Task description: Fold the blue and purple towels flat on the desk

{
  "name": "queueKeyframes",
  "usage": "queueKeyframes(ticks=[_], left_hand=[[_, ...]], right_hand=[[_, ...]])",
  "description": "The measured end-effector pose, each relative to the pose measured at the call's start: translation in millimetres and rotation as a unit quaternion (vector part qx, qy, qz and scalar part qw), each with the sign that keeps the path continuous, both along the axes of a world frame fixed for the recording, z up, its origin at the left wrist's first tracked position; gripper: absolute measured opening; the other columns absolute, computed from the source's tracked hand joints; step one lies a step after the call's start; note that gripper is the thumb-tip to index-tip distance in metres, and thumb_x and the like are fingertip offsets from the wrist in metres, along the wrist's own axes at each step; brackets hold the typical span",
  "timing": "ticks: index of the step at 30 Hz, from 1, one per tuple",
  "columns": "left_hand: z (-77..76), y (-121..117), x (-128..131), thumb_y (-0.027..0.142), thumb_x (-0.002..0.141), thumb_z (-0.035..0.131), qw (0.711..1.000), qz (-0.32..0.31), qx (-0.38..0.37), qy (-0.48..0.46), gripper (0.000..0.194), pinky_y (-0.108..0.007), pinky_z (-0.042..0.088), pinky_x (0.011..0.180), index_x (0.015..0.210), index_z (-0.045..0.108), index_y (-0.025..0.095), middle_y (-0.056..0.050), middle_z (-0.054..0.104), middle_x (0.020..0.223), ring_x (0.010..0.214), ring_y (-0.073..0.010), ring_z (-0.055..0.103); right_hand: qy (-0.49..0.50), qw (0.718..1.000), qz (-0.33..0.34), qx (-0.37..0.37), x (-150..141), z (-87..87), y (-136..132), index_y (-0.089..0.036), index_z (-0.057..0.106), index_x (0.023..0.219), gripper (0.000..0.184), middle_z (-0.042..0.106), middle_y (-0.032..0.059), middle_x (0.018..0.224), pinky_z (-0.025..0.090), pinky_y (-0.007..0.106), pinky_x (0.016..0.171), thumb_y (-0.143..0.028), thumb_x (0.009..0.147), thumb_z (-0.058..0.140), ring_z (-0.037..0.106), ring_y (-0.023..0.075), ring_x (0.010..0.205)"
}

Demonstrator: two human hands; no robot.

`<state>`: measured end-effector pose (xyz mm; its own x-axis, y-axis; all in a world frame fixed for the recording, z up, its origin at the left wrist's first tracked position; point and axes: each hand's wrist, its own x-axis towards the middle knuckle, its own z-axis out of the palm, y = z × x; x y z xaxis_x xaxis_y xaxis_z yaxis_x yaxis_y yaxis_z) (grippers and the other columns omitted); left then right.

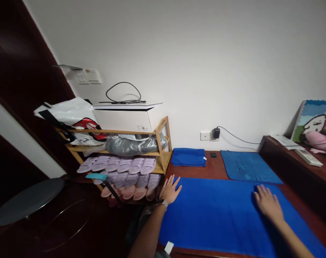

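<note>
A large bright blue towel [213, 211] lies spread over the dark red wooden table [195, 173], with a white tag [169, 247] at its near left corner. My left hand [170, 190] rests at the towel's far left corner, fingers apart. Over the right part of the towel is my right hand [269, 204], palm down with fingers spread; nothing is in it. Behind the towel sits a folded blue cloth [189, 157] by the wall. A flat, darker blue cloth [250, 166] lies at the back right.
Left of the table stands a wooden shoe rack [163, 157] with rows of slippers [125, 165], a white box [125, 118] and a white bag [79, 114]. A round stool [28, 200] is at far left. A remote [308, 157] lies on the raised ledge at right.
</note>
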<state>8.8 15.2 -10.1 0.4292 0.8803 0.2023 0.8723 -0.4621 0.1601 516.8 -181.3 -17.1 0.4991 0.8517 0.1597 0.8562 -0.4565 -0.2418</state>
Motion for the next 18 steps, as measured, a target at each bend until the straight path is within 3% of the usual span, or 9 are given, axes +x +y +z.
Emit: queueKeyframes(ticks=[2,6,9,11,13,15,18], left_hand=[[-0.5,0.9,-0.2,0.052,0.106,0.044,1.0,0.0,-0.002,0.002,0.057,-0.049,0.025,0.127,0.16,0.042,0.034,-0.007,0.034,0.17,0.157,-0.028,0.029],[0.8,1.2,0.4,0.053,0.106,0.043,1.0,0.002,-0.01,0.004,0.058,-0.05,0.025,0.127,0.16,0.042,0.034,-0.007,0.036,0.17,0.158,-0.0277,0.028],[2.6,0.6,1.2,0.052,0.106,0.042,1.0,-0.002,-0.01,0.008,0.058,-0.05,0.025,0.127,0.161,0.041,0.033,-0.008,0.034,0.17,0.158,-0.0278,0.028],[3.5,0.4,1.6,0.052,0.106,0.041,1.0,-0.001,-0.01,0.013,0.058,-0.05,0.025,0.127,0.161,0.04,0.032,-0.008,0.032,0.171,0.158,-0.0277,0.028],[3.7,0.8,1.9,0.052,0.106,0.041,1.0,0.002,-0.011,0.016,0.058,-0.05,0.024,0.128,0.161,0.04,0.032,-0.009,0.032,0.171,0.158,-0.0275,0.028],[2.5,1.7,1.8,0.053,0.106,0.041,1.0,0.002,-0.012,0.015,0.059,-0.05,0.023,0.128,0.161,0.041,0.032,-0.008,0.032,0.171,0.158,-0.0275,0.027],[-1.1,3.5,1.3,0.054,0.106,0.041,1.0,-0.004,-0.013,0.006,0.059,-0.051,0.023,0.128,0.16,0.041,0.033,-0.007,0.032,0.171,0.158,-0.0278,0.027]], right_hand=[[-0.013,0.996,0.087,0.007,-74.3,8.7,5.1,-0.017,0.056,0.151,0.078,0.047,0.0155,0.162,0.025,0.059,0.127,-0.056,0.096,0.018,0.033,0.0387,0.154],[0.055,0.965,0.255,-0.004,-216.6,18.3,8.6,-0.023,0.043,0.16,0.071,0.038,0.0059,0.166,0.023,0.055,0.129,-0.059,0.103,0.025,0.03,0.0301,0.157],[0.085,0.948,0.305,-0.02,-270.5,25.4,11.8,-0.022,0.035,0.164,0.072,0.031,0.0046,0.169,0.02,0.054,0.13,-0.061,0.104,0.025,0.026,0.0287,0.158],[0.083,0.951,0.298,-0.03,-269.5,27.0,13.7,-0.021,0.034,0.164,0.073,0.03,0.0054,0.169,0.019,0.053,0.13,-0.062,0.104,0.024,0.025,0.0283,0.158],[0.068,0.961,0.264,-0.037,-239.1,22.8,11.1,-0.022,0.037,0.163,0.073,0.032,0.0059,0.168,0.019,0.054,0.13,-0.062,0.103,0.026,0.027,0.0282,0.158],[0.042,0.976,0.208,-0.044,-183.6,12.5,-0.8,-0.024,0.04,0.162,0.072,0.036,0.0063,0.167,0.02,0.055,0.129,-0.061,0.102,0.027,0.028,0.0288,0.157],[0.007,0.994,0.098,-0.051,-73.5,-7.8,-39.5,-0.02,0.043,0.16,0.078,0.04,0.0108,0.166,0.025,0.058,0.126,-0.061,0.097,0.023,0.031,0.0326,0.156]])
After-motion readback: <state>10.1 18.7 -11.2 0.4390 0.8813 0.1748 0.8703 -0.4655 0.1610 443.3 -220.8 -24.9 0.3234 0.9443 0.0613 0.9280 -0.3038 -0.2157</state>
